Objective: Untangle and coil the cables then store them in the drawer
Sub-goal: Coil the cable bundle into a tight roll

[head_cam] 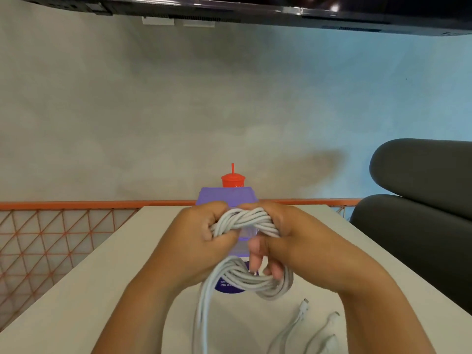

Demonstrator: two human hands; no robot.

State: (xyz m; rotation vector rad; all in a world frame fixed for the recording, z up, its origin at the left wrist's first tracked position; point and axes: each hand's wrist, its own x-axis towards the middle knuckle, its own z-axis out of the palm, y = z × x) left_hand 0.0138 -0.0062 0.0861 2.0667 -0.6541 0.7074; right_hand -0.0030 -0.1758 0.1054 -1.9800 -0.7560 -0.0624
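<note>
Both hands, left and right, grip the twisted white cables above the table, apparently mid-coiling; next the hanging loops likely need gathering before stowing.

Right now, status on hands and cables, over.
Hands: left hand and right hand both grip twisted white cable bundle. Loose cable ends on table. Purple box behind, nothing blocking.
</note>
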